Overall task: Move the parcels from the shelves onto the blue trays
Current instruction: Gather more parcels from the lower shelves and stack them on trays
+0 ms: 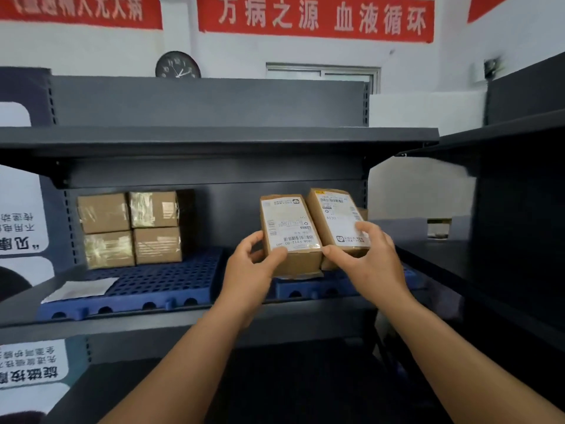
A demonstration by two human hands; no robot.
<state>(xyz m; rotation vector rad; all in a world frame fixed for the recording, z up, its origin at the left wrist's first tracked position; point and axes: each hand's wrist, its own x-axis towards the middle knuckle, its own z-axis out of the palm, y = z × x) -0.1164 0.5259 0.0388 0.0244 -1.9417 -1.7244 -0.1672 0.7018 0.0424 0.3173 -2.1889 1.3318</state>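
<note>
Both forearms are being stretched toward the dark metal shelf (pixel 214 139), where two blue trays (pixel 171 280) are being kept side by side. Four stacked cartons (pixel 131 229) are being carried by the left tray. Over the right tray, a labelled parcel (pixel 289 228) is being gripped at its near end by the left hand (pixel 250 264), while a second parcel (pixel 336 221) just beside it is being clasped by the right hand (pixel 363 255).

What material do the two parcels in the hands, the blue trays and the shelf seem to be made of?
Left parcel and right parcel: brown matte cardboard, probably, with glossy tape over white paper labels. Blue tray: likely moulded plastic, given its uniform colour and grid of holes. Shelf: probably painted metal, dark grey with thin flat edges.
</note>
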